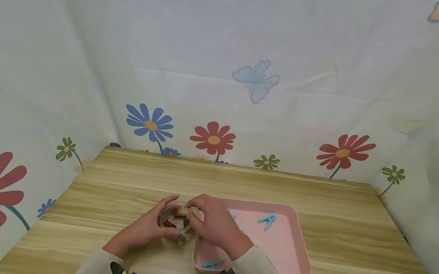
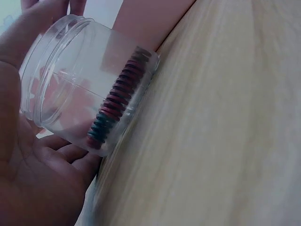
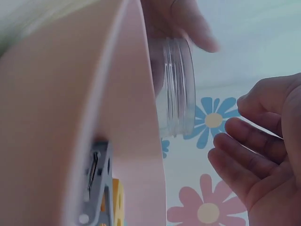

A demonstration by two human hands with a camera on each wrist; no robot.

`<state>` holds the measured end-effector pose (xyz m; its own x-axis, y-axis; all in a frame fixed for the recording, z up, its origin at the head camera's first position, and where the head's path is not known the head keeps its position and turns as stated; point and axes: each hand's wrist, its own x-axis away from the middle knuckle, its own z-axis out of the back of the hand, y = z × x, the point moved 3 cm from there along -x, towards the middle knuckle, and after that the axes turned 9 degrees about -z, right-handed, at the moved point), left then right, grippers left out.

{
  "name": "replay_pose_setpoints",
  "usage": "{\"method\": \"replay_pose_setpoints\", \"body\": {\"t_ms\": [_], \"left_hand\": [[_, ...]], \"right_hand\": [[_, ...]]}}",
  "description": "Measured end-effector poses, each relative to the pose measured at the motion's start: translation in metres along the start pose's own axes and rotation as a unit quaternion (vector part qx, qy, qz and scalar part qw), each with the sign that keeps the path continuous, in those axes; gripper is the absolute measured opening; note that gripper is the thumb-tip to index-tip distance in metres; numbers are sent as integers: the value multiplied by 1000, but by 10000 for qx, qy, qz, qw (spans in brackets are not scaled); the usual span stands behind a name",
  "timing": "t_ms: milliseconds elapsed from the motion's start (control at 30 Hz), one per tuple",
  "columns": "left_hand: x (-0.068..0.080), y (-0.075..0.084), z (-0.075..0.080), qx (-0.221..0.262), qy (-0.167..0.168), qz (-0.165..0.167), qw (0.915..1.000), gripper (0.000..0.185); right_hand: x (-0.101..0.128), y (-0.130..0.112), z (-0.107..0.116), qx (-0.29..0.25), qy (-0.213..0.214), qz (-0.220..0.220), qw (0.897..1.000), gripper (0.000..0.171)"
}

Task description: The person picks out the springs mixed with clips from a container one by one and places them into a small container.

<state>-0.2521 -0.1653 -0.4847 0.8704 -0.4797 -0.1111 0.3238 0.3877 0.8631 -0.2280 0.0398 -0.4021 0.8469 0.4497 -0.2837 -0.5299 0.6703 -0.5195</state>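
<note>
My left hand (image 1: pixel 144 231) grips a clear plastic jar (image 2: pixel 75 84) from the side, thumb and fingers around it. Low in the jar lies a row of dark red and teal ribbed pieces (image 2: pixel 115 101), which look coil-like through the wall. My right hand (image 1: pixel 215 222) is over the jar's mouth in the head view, its fingertips right at the rim. In the right wrist view the right fingers (image 3: pixel 235 165) are loosely bent, and nothing shows between them. The jar is just left of a pink tray (image 1: pixel 303 255).
The tray holds several clothespins: a light blue clothespin (image 1: pixel 268 221) at the back, another blue clothespin (image 1: pixel 213 264) near its front left corner, and, in the right wrist view, a grey-blue clothespin (image 3: pixel 98 183) with a yellow one (image 3: pixel 117 200) behind. All stands on a wood-grain table (image 1: pixel 352 238).
</note>
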Motion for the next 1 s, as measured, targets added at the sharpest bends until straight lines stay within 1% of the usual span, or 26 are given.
{"method": "replay_pose_setpoints", "body": {"t_ms": [133, 233, 333, 533, 633, 700, 800, 1000], "left_hand": [[1, 3, 3, -236, 56, -47, 9997, 76], [3, 5, 7, -657, 161, -74, 9977, 73], [4, 6, 9, -1076, 268, -140, 9937, 71], [5, 14, 15, -1331, 349, -360, 9898, 62], [5, 18, 18, -1612, 366, -464, 9852, 59], [4, 19, 21, -1803, 378, -455, 9818, 59], [4, 20, 24, -2077, 376, -432, 9765, 62], [4, 22, 32, -2582, 418, -531, 9637, 66]], "right_hand": [[2, 2, 5, -16, -8, -315, 9995, 27], [2, 6, 7, 47, 32, -434, 9990, 33], [1, 10, 11, 106, 21, -545, 9985, 38], [3, 18, 20, 172, -33, -838, 9963, 50], [5, 23, 23, 298, -13, -914, 9954, 54], [6, 26, 26, 332, 27, -943, 9950, 55], [8, 32, 29, 489, 73, -997, 9938, 58], [12, 46, 34, 905, 162, -1095, 9897, 63]]}}
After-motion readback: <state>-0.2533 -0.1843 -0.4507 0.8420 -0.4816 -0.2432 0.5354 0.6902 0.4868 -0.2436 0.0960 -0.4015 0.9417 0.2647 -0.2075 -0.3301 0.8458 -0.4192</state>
